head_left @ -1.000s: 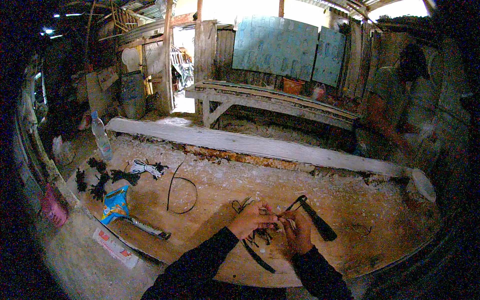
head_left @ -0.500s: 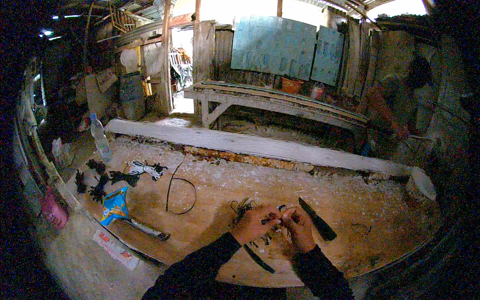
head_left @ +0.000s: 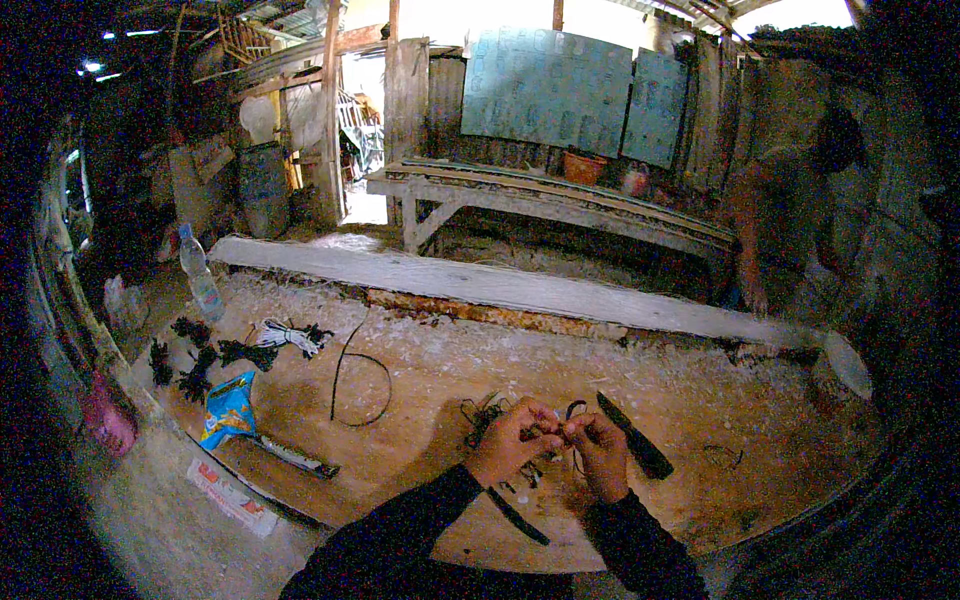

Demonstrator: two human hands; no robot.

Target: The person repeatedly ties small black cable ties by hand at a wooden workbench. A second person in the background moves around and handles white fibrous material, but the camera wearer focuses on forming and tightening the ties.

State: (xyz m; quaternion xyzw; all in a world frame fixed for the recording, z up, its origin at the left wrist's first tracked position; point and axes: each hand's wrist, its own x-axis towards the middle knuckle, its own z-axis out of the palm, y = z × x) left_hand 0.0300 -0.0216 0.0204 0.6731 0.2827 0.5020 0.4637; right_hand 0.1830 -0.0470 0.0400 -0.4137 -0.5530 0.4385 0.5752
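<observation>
Two hands — left hand (head_left: 512,440), right hand (head_left: 598,452) — pinch one thin black wire (head_left: 560,428).

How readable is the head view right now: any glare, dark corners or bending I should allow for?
Head view: daylight blows out the open doorway and roofline; the rim falls to black; the long pale wooden plank bows from fisheye; the left hand and right hand are dim, and the thin dark strands between them cannot be made out.

wooden board (head_left: 430,370) | on it: blue packet (head_left: 228,408), wire loop (head_left: 360,385), black cord bundles (head_left: 195,355), dark knife (head_left: 635,448)
</observation>
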